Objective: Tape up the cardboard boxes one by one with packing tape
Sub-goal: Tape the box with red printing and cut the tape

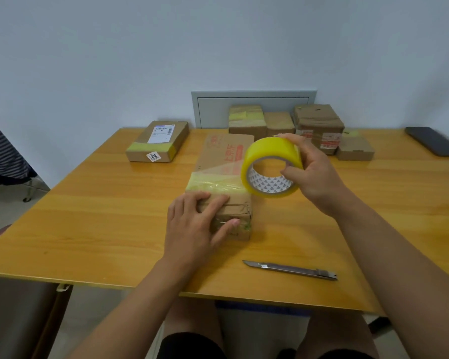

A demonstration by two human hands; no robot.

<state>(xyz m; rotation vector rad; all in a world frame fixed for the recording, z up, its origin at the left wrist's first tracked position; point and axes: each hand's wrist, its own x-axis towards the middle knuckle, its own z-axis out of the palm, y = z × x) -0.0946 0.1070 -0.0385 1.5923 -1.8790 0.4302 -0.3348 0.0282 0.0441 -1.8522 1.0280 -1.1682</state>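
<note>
Head view, single frame. Long cardboard box [222,182] at centre of frame, lying lengthwise away from the viewer on the wooden counter [88,216]. Left hand [192,221] laid over the near end of the box, fingers straight across the top edge, thumb down the front face: pressing, not curled round anything. Judged as an anchor, to stop the box sliding while tape is drawn.

Right hand [311,172] right of centre, raised above the box, grip closed on the yellow packing tape roll [271,168]: thumb inside the core, fingers over the outer rim. Clear strip of tape running from roll down to a yellow band already stuck across the box's middle. Roll held high and tilted, probably to keep the strip taut.

Utility knife [290,270] lower right of centre, near the counter's front edge, untouched; likely kept within reach for the cut.

Upper centre, by the wall: cluster of smaller boxes [319,123], some showing yellow tape. Upper left: flat labelled box [158,143], taped at its end. Dark phone [433,141] at far right edge.
</note>
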